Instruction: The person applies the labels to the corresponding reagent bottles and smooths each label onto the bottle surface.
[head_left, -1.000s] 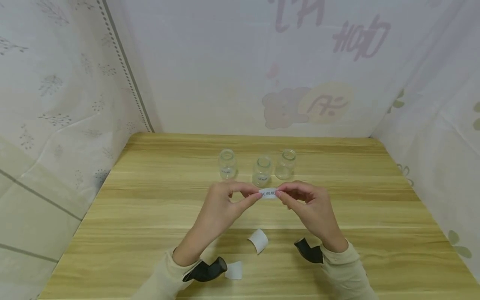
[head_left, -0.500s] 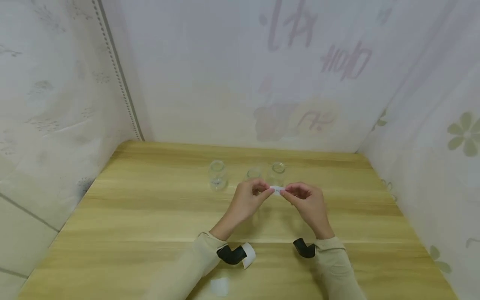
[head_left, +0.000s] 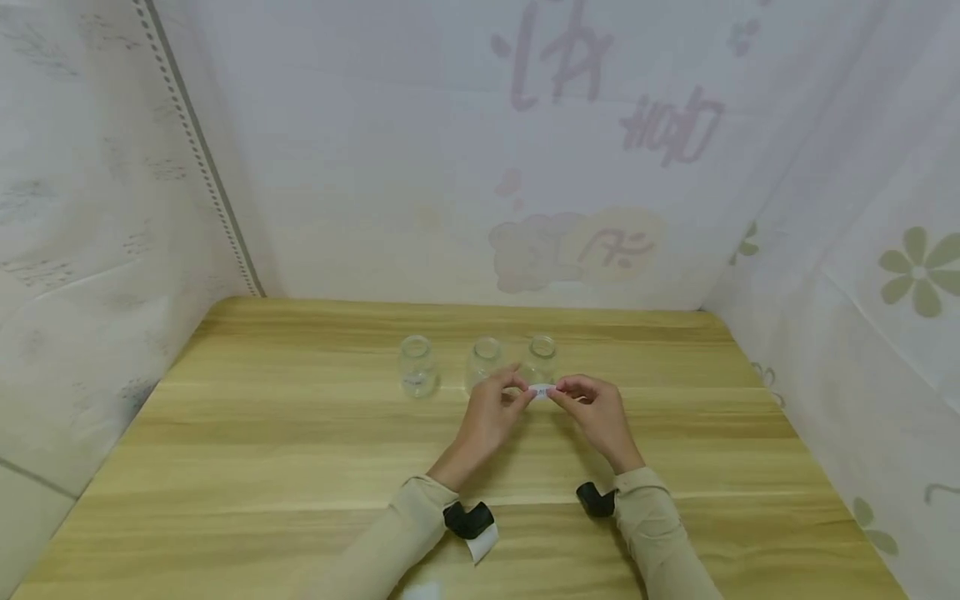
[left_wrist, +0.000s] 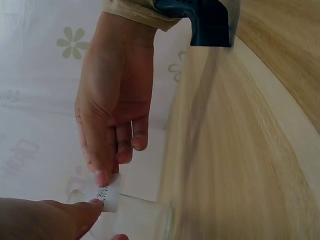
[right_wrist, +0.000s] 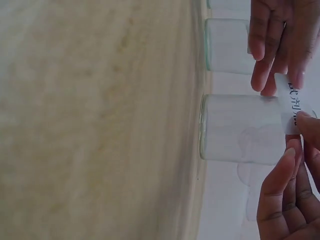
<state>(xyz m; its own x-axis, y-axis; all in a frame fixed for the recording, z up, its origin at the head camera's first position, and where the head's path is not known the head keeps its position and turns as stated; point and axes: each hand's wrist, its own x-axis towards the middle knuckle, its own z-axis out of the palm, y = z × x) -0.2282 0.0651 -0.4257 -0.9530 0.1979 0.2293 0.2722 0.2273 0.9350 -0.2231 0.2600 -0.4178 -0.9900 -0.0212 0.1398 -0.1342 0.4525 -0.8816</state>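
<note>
Between my two hands a small white label [head_left: 541,391] with black handwriting is stretched. My left hand [head_left: 491,408] pinches its left end and my right hand [head_left: 597,414] pinches the right end, thumbs toward me. Just behind the label stands the rightmost glass jar [head_left: 542,353], upright and open at the top. In the right wrist view the label [right_wrist: 288,104] overlaps the upper part of that jar [right_wrist: 240,130]; whether it touches the glass I cannot tell. The middle jar [head_left: 485,357] is partly covered by my left hand. The left jar [head_left: 417,364] bears a written label.
A white piece of paper [head_left: 483,544] lies near my left forearm, partly under the black wrist attachment [head_left: 468,521]. Another white piece [head_left: 422,592] shows at the bottom edge. The wooden table [head_left: 300,458] ends at a curtain [head_left: 390,208] behind the jars.
Both hands, still pinching the label, have moved forward from in front of the middle jar to the rightmost jar. The head view has also shifted.
</note>
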